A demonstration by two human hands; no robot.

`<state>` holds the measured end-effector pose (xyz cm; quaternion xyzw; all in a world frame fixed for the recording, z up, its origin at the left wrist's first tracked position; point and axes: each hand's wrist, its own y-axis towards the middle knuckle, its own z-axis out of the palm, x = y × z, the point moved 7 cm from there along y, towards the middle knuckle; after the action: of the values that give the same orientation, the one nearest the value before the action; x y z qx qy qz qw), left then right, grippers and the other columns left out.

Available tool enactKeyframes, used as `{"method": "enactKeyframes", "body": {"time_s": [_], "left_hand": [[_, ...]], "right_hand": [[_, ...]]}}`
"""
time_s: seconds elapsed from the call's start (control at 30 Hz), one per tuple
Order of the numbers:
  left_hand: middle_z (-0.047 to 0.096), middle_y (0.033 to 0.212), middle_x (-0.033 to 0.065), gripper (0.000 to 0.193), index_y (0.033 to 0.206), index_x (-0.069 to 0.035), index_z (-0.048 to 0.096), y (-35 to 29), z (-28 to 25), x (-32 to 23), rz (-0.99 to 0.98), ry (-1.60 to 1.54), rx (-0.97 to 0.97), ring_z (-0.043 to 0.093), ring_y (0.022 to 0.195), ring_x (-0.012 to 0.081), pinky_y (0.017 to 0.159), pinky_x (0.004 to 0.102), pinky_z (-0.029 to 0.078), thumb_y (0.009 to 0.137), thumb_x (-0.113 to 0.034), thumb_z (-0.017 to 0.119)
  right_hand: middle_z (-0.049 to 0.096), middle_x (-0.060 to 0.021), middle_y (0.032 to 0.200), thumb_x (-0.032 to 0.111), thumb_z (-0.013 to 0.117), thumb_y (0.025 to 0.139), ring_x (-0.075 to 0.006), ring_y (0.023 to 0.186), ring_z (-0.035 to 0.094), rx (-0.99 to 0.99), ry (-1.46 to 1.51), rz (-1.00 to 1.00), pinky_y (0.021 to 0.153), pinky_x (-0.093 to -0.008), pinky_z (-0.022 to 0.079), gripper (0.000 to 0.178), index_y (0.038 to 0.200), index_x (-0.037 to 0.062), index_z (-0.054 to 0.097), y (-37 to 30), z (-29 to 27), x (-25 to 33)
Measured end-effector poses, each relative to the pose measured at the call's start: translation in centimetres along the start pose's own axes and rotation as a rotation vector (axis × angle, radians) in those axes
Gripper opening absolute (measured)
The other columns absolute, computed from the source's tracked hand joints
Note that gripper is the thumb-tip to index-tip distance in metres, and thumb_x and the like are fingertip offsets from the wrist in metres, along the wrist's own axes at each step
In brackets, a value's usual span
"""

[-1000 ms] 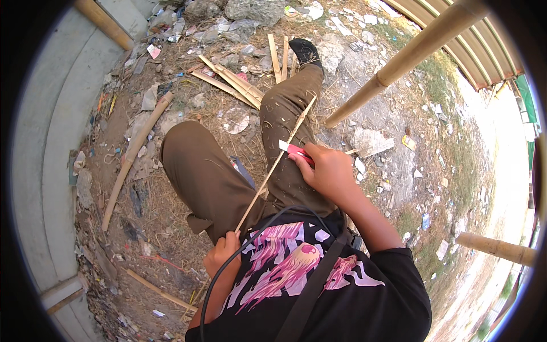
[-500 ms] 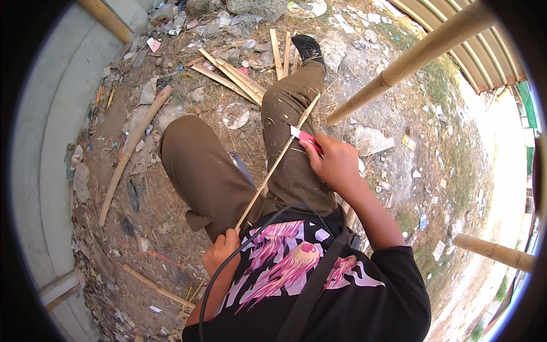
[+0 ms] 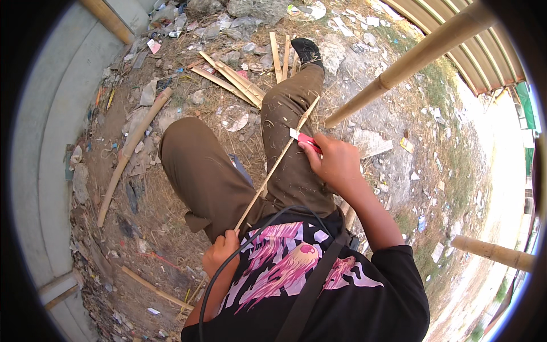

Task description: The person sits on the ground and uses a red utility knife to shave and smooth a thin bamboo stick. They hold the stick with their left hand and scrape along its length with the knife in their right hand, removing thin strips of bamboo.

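Note:
A long, thin bamboo strip point(image 3: 272, 170) slants from my waist up across my right thigh. Its near end is pinched in my left hand point(image 3: 221, 251), closed at the left of my black shirt. In my right hand point(image 3: 336, 162) I grip a red-handled utility knife point(image 3: 307, 141), fingers wrapped round the handle. The knife's pale blade meets the strip over the thigh, below the strip's far end. Curly shavings cling to my brown trousers point(image 3: 285, 114) around it. A black cable point(image 3: 250, 232) loops over my lap.
Several split bamboo pieces point(image 3: 236, 80) lie beyond my knees. A bamboo pole point(image 3: 134, 154) rests on the littered ground at left, beside a grey wall point(image 3: 40, 142). A thick bamboo post point(image 3: 410, 62) slants in at right, and another bamboo pole point(image 3: 493, 252) juts in at lower right.
The knife blade has shifted very slightly toward me and left along the strip. My left hand keeps its hold in the same place.

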<state>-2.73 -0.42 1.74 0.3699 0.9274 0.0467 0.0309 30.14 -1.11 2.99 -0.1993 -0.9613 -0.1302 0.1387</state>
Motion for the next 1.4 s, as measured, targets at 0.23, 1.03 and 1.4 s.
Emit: {"method": "enactKeyframes", "body": {"time_s": [0.23,1.03,1.4], "left_hand": [[0.049,0.068,0.0063,0.02,0.088,-0.013,0.058,-0.3,-0.1,0.0,-0.014,-0.022,0.006,0.061,0.054,0.0251,0.047,0.0389,0.047,0.099,-0.026,0.067],[0.05,0.065,0.0051,0.023,0.086,-0.014,0.056,0.6,0.1,-0.3,0.013,-0.022,-0.006,0.062,0.051,0.0248,0.045,0.0394,0.049,0.1,-0.028,0.067],[0.041,0.065,-0.0049,0.048,0.08,-0.013,0.044,2.8,1.5,2.0,-0.7,-1.631,0.597,0.037,0.053,0.005,0.049,0.0228,0.032,0.112,-0.048,0.044]], "right_hand": [[0.065,-0.0115,0.066,0.045,0.068,0.096,-0.0335,0.054,0.066,0.074,0.041,-0.051,0.049,-0.0439,0.051,0.042,0.078,0.0074,0.062,-0.2,-0.2,1.6],[0.061,-0.0086,0.057,0.053,0.058,0.103,-0.0258,0.047,0.06,-0.188,0.237,0.262,0.046,-0.0365,0.046,0.055,0.076,0.0061,0.064,-1.5,4.2,-1.2],[0.051,0.0006,0.058,0.043,0.047,0.112,-0.008,0.057,0.051,0.129,1.047,0.317,0.056,-0.0284,0.041,0.053,0.086,0.0013,0.066,-0.8,1.9,1.5]]}}
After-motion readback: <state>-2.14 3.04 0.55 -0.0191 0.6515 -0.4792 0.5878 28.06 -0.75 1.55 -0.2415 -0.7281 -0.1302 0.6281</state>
